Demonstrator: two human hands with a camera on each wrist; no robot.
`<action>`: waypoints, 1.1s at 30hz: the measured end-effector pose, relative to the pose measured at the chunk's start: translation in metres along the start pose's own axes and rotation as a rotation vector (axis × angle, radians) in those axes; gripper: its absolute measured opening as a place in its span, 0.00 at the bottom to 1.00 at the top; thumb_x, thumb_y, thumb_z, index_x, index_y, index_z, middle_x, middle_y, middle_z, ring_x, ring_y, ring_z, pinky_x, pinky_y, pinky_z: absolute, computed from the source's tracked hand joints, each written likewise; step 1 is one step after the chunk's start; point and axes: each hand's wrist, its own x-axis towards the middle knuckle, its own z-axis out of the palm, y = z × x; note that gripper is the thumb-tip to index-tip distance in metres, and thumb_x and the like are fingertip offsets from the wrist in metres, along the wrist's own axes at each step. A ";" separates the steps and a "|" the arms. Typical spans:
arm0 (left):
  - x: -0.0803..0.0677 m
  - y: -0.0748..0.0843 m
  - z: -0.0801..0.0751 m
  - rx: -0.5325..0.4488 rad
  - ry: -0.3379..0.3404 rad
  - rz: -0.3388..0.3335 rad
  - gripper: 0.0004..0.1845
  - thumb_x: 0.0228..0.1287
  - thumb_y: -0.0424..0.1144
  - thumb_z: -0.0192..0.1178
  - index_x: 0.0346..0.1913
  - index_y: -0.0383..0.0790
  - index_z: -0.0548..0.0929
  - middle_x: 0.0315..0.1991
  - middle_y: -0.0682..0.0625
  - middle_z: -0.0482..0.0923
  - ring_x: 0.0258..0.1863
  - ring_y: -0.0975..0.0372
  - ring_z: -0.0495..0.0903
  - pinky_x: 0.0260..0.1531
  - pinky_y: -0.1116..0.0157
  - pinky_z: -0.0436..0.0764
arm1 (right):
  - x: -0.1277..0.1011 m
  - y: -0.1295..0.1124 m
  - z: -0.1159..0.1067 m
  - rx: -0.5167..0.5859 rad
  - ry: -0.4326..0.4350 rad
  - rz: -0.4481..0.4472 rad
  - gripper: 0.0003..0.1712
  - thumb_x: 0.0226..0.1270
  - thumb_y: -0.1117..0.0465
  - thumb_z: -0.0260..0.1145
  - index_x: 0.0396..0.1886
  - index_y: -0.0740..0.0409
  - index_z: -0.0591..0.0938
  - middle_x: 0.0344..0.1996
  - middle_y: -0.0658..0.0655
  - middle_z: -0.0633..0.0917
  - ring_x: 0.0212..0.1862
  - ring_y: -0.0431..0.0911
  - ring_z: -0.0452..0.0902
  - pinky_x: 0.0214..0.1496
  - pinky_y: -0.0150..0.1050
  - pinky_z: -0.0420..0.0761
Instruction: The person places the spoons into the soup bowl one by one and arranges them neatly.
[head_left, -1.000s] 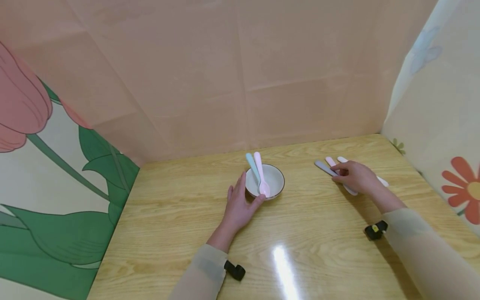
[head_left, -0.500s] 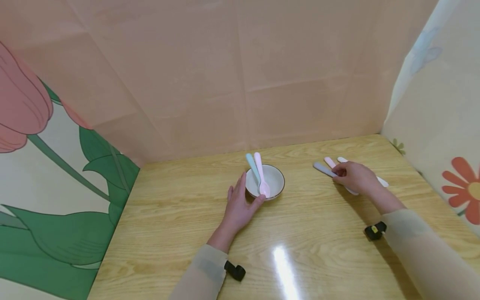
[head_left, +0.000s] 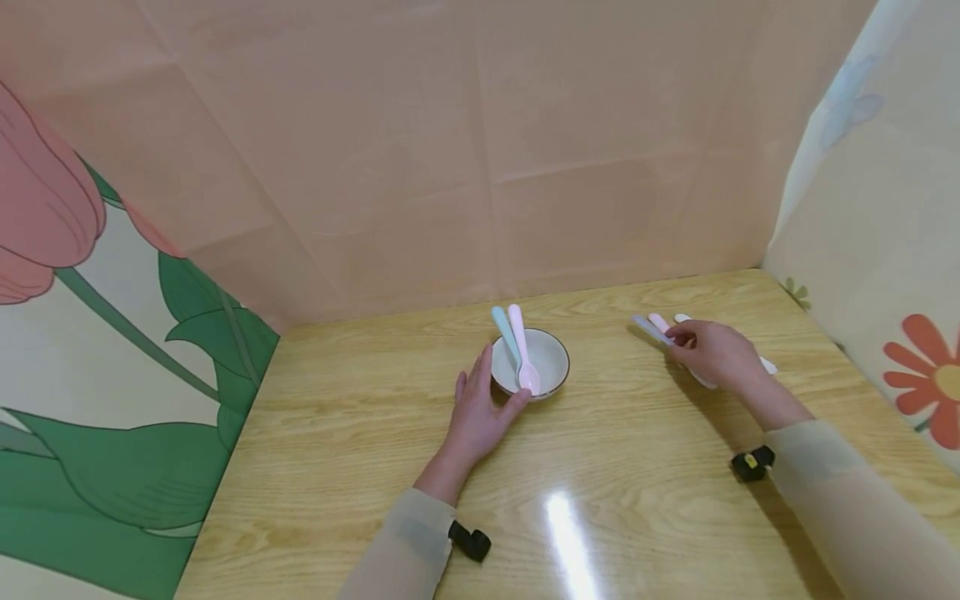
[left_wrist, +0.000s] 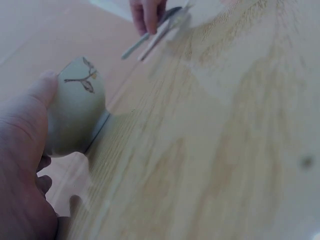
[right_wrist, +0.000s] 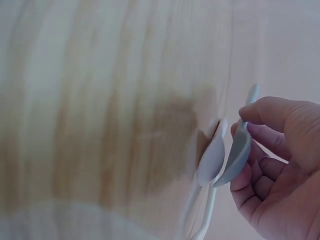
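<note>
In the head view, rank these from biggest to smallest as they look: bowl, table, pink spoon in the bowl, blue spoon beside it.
1. Table
2. Bowl
3. Pink spoon and blue spoon, unranked: their handles look alike, and the blue one is partly hidden.

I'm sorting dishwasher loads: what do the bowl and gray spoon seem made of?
The bowl looks like smooth, glazed ceramic, pale with a dark rim and leafy sprig. The gray spoon seems plastic or possibly silicone: smooth, matte, no metallic glint.
</note>
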 end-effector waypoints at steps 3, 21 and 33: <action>0.000 0.001 0.000 0.007 0.000 0.004 0.56 0.79 0.65 0.63 0.91 0.39 0.47 0.89 0.41 0.54 0.87 0.50 0.54 0.85 0.40 0.40 | -0.001 -0.003 -0.001 0.022 0.017 0.002 0.19 0.80 0.56 0.70 0.61 0.64 0.88 0.46 0.62 0.91 0.41 0.54 0.85 0.41 0.51 0.79; 0.000 0.000 0.000 0.009 -0.003 0.004 0.56 0.78 0.65 0.63 0.92 0.43 0.46 0.89 0.43 0.53 0.87 0.51 0.54 0.85 0.41 0.40 | -0.003 -0.032 -0.005 0.178 0.155 -0.024 0.23 0.84 0.54 0.67 0.66 0.66 0.86 0.50 0.68 0.91 0.49 0.61 0.87 0.46 0.50 0.81; 0.001 0.000 0.000 0.002 0.001 -0.001 0.56 0.78 0.65 0.64 0.91 0.41 0.47 0.89 0.43 0.54 0.87 0.51 0.54 0.85 0.41 0.41 | -0.002 -0.057 -0.004 0.300 0.165 -0.042 0.26 0.86 0.53 0.67 0.72 0.65 0.82 0.50 0.65 0.90 0.47 0.53 0.84 0.41 0.32 0.80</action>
